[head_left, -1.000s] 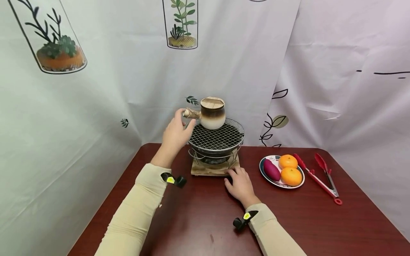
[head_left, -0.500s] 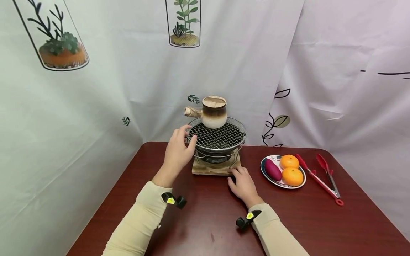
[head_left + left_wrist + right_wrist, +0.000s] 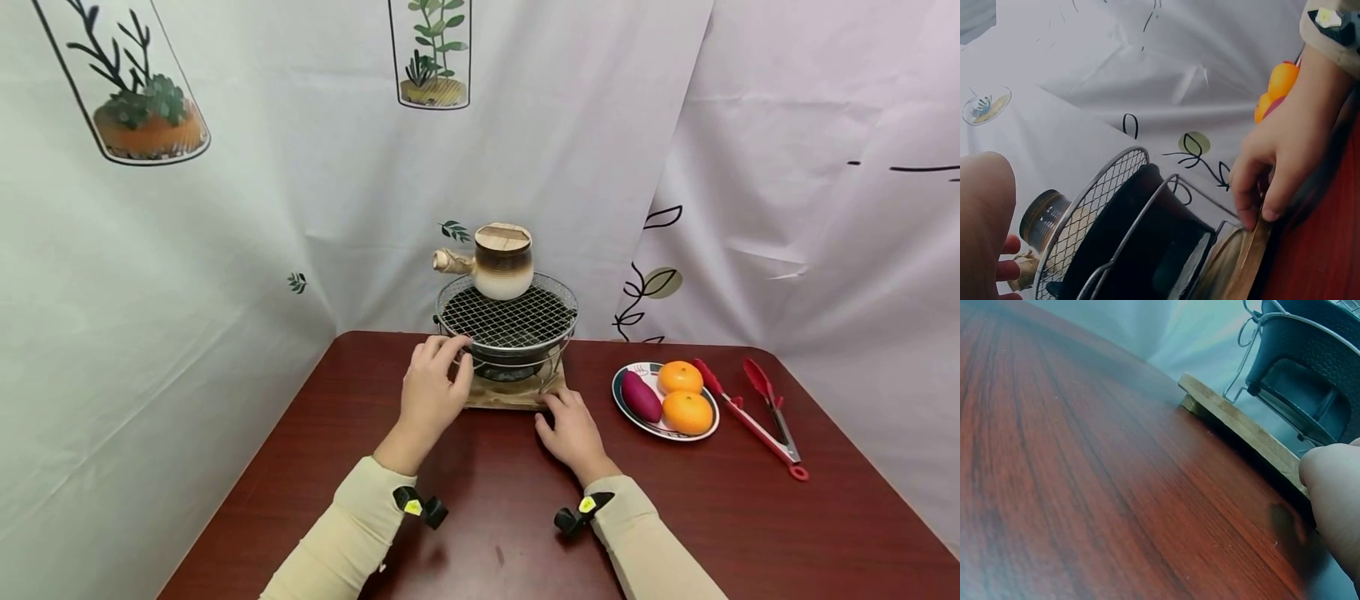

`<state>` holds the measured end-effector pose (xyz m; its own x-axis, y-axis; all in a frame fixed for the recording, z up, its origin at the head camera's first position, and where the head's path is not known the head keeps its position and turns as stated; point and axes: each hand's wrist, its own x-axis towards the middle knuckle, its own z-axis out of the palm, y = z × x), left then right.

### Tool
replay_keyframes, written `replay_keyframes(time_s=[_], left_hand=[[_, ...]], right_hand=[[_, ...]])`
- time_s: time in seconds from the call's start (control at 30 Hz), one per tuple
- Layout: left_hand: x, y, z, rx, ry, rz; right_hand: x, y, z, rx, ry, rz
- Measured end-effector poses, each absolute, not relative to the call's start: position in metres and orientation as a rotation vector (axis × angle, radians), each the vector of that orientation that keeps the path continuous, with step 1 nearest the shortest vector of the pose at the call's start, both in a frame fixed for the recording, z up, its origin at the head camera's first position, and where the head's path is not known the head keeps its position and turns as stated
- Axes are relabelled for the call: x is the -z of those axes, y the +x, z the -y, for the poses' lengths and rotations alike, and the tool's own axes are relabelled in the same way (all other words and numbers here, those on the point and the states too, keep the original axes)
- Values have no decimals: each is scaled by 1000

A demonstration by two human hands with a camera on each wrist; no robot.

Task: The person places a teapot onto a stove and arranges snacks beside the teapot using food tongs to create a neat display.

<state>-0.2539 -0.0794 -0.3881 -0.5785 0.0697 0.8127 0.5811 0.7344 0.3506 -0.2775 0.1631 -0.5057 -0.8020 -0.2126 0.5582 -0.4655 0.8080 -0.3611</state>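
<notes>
A fingertip of the right hand [image 3: 1335, 506] rested against the near edge of the pale wooden board [image 3: 1241, 428], which lay on the dark red wooden table [image 3: 1072, 500] and carried the black metal stove [image 3: 1310, 369].

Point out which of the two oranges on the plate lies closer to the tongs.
The far orange, at the plate's back edge, almost touches the red tongs. The other orange lies nearer the person, beside the purple sweet potato.
</notes>
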Motion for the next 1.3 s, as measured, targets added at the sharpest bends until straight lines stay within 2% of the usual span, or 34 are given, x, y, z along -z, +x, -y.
replay_keyframes(time_s=[0.83, 1.3], left_hand=[[440, -243, 47, 631, -658, 2269], [470, -267, 39, 626, -586, 2491]], right_hand=[[510, -279, -163, -693, 502, 2473], [506, -277, -163, -688, 504, 2474]])
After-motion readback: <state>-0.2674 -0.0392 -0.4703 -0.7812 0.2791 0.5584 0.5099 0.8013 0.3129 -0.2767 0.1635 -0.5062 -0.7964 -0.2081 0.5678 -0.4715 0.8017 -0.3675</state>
